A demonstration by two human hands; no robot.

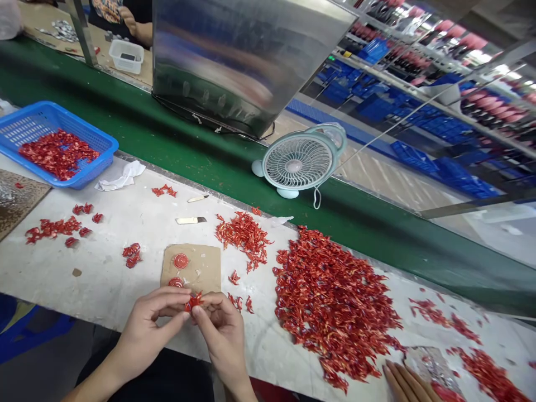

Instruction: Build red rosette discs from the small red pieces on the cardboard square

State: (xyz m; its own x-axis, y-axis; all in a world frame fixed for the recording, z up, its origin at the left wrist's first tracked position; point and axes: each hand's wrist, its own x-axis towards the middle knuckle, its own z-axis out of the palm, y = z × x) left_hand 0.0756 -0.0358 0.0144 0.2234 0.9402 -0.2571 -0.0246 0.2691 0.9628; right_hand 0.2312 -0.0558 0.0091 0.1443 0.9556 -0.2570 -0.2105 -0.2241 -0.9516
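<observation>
Pinching a red spiky piece [194,301] between the left hand [153,329] and right hand [221,332], with thumb and finger of each clamped on it and the two sets of fingertips close together. Holding it at the near side of a brown cardboard pad [209,257] on a pale worktop [146,218]; can't tell the gap beneath. Can see on the pad one round red piece [176,282] just beyond the left fingertips, another [181,261] farther out. Beyond the pad from the fingers, see two pale-handled knives [190,220]. Right of and beyond the fingers, see a small pile of red pieces [247,237], with a few loose ones [234,277] nearer. Well right of the fingers, see a large red heap [335,307], plus a co-worker's hand [404,385] at its near right edge. Left of the fingers, see a small red cluster [133,255]; far left and beyond, a blue basket [94,173] part filled with red bits [61,153]. Farther out, see a fan [297,162] at a green belt [188,145].
</observation>
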